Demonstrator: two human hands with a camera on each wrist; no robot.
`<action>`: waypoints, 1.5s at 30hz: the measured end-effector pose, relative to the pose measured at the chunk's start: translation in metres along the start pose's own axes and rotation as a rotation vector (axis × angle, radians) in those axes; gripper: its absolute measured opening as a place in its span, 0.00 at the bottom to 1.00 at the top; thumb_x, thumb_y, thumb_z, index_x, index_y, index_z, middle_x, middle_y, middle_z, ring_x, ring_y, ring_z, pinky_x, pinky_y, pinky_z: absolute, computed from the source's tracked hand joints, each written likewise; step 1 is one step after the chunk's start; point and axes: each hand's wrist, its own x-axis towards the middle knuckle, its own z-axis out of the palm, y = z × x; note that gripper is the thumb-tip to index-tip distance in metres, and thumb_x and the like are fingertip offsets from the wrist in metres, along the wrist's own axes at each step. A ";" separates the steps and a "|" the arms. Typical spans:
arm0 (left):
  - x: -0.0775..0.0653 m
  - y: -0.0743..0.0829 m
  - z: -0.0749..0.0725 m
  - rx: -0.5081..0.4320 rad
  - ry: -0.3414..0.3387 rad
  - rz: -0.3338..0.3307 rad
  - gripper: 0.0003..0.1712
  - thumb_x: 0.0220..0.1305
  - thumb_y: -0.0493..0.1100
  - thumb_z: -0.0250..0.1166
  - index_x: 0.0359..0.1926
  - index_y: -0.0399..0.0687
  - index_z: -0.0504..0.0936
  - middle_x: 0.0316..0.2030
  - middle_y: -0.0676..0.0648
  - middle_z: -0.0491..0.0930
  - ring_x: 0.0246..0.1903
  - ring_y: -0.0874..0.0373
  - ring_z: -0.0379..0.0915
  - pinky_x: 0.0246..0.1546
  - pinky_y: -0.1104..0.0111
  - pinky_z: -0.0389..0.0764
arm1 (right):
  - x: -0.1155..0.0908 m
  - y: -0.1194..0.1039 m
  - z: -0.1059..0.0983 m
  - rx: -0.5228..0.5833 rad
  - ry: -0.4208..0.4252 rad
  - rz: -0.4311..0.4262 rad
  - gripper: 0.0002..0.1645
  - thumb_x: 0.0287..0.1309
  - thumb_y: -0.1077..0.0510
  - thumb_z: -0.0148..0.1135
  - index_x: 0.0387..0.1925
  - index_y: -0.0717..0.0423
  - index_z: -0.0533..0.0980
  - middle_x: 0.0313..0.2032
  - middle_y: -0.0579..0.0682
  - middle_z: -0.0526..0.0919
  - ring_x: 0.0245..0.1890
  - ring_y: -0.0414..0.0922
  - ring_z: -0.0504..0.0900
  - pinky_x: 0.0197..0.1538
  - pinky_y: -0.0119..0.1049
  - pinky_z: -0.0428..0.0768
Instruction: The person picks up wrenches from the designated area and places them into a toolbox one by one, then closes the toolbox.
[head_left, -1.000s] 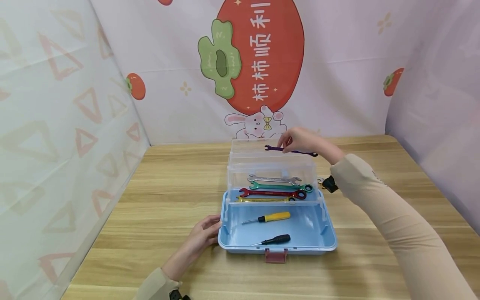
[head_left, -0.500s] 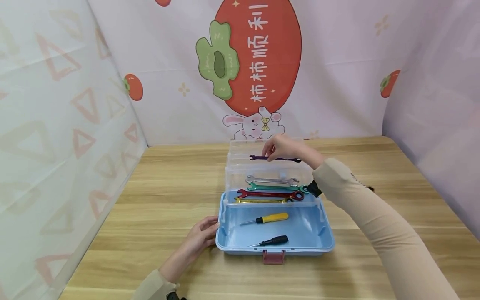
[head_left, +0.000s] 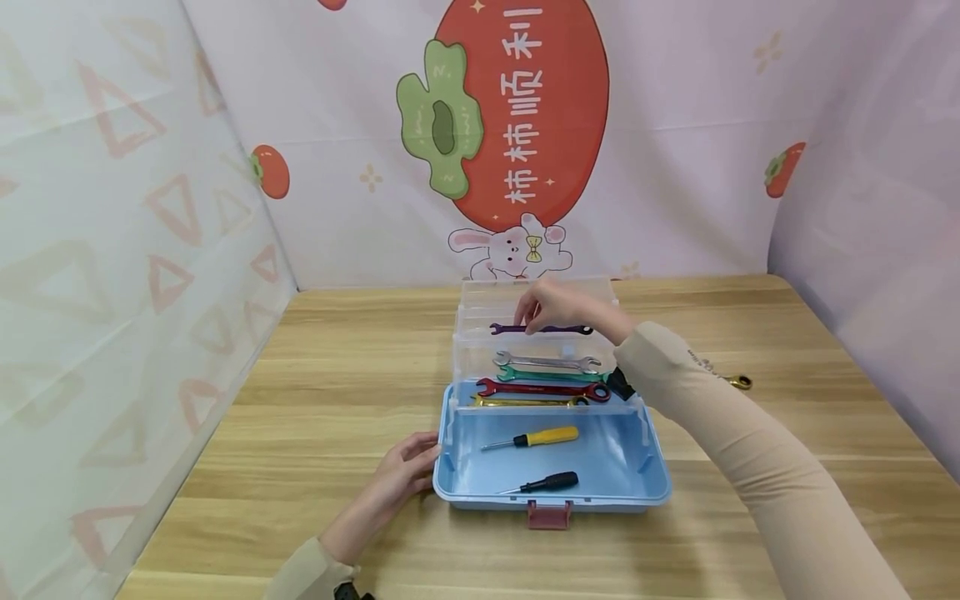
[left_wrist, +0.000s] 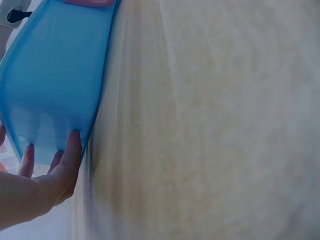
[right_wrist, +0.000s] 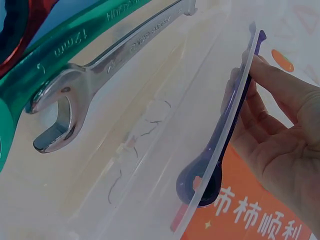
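My right hand (head_left: pixel 551 307) pinches a purple wrench (right_wrist: pixel 231 117) by its shaft, level above the rear clear tray. In the right wrist view the wrench lies along the tray's upright edge, ring end down. My left hand (head_left: pixel 405 471) rests its extended fingers against the left side of the blue toolbox (head_left: pixel 618 498); the left wrist view shows the fingertips on its wall. Silver (head_left: pixel 547 362), green (head_left: pixel 547 374), red (head_left: pixel 540 388) and gold (head_left: pixel 525 402) wrenches lie in the clear trays (head_left: pixel 468 354). A yellow screwdriver (head_left: pixel 551 435) and a black screwdriver (head_left: pixel 551 482) lie in the base.
A gold ring-ended wrench (head_left: pixel 741 382) lies on the wooden table (head_left: pixel 337 375) to the right, partly hidden behind the right sleeve (head_left: pixel 735 425). A reddish latch (head_left: pixel 549 515) hangs at the toolbox front. Printed cloth (head_left: pixel 337 100) stands around the table.
My right hand has carried the purple wrench left and down towards the rear clear tray. My left hand stays against the toolbox.
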 end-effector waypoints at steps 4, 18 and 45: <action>0.001 0.001 0.000 0.000 0.003 -0.008 0.30 0.61 0.46 0.56 0.57 0.30 0.60 0.53 0.37 0.67 0.45 0.55 0.70 0.43 0.63 0.74 | 0.000 0.000 0.002 0.007 -0.019 -0.019 0.07 0.47 0.67 0.62 0.32 0.62 0.80 0.29 0.53 0.81 0.28 0.43 0.75 0.34 0.32 0.78; 0.000 0.000 0.001 -0.001 0.005 -0.010 0.31 0.61 0.47 0.56 0.57 0.30 0.60 0.53 0.37 0.67 0.45 0.55 0.70 0.44 0.62 0.74 | 0.002 0.006 0.007 0.041 -0.050 -0.040 0.08 0.51 0.70 0.57 0.33 0.65 0.80 0.33 0.57 0.82 0.30 0.45 0.76 0.39 0.35 0.77; 0.002 -0.002 0.000 0.007 0.004 -0.008 0.31 0.61 0.47 0.55 0.58 0.29 0.60 0.55 0.35 0.65 0.46 0.54 0.70 0.44 0.62 0.74 | 0.001 0.001 0.012 -0.045 -0.007 0.082 0.08 0.51 0.68 0.57 0.33 0.62 0.81 0.34 0.55 0.82 0.33 0.46 0.76 0.40 0.37 0.75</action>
